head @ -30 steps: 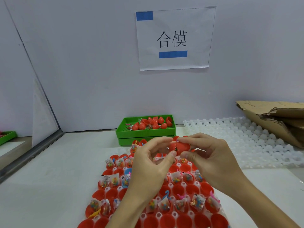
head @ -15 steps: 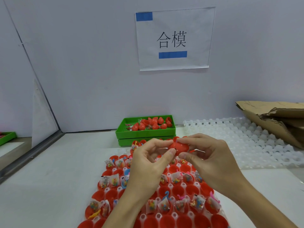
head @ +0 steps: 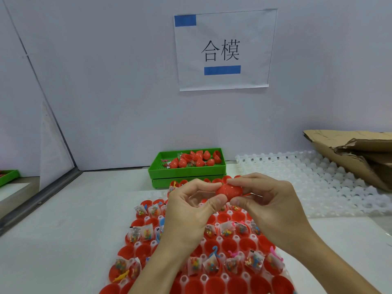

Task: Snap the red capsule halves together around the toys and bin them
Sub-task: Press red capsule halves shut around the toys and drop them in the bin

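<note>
i'm seeing both thumbs and forefingers pinching the red capsule (head: 229, 190), which is being held in the air between the two hands, above the far end of the tray of halves; the left hand (head: 186, 213) is closing on its left side with thumb tip under and fingers curled over, and the right hand (head: 269, 206) is gripping the right side the same way, thumb below, fingers on top (whether the seam is fully closed i cannot tell, the fingers are covering it). below the wrists the white grid tray (head: 203, 279) is lying on the table, its cups holding open red halves (head: 233, 245), many of them carrying small clear toy packets (head: 212, 266). beyond the hands the green bin (head: 186, 169) is sitting against the wall, stacked on a second green tray, with finished red capsules piled inside it. to the right an empty white grid tray (head: 318, 183) is lying near torn cardboard (head: 350, 153), and a paper sign (head: 224, 49) is hanging on the wall above
</note>
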`<state>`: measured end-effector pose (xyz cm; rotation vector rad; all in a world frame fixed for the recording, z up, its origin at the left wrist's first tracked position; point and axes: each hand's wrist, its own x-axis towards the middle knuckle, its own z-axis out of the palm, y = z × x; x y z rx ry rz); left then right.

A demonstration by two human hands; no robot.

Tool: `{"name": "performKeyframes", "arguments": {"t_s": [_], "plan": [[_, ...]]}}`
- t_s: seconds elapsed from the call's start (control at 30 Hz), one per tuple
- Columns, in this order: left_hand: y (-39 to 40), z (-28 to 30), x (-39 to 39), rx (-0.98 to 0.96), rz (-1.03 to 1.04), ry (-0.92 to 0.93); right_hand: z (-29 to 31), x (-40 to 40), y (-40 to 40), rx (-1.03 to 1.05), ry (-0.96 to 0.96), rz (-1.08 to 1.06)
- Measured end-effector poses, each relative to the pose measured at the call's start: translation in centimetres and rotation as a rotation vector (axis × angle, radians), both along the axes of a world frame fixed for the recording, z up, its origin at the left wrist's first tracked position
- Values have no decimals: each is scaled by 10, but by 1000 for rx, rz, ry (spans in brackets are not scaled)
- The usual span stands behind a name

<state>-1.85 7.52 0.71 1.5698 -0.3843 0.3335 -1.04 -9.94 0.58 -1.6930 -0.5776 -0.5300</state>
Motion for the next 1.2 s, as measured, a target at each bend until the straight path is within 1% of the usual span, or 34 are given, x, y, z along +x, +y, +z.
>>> {"name": "performKeyframes", "arguments": {"t_s": [0.17, 0.37, 0.63, 0.87, 1.07, 1.2], "plan": [[0, 2, -1, -33, -14, -9, 0, 0, 1, 61, 35, 16], [1, 4, -2, -18, -16, -23, 3, -3, 2, 129, 92, 66], [1, 4, -1, 61, 50, -45, 2, -6, 6, 96, 126, 40], [-1, 4, -3, 169, 97, -61, -1, -6, 8, 179, 179, 35], [0, 3, -1, 245, 132, -52, -5, -5, 10, 188, 206, -8], [-2, 4, -3, 258, 116, -70, -4, -5, 9, 231, 208, -15]]}}
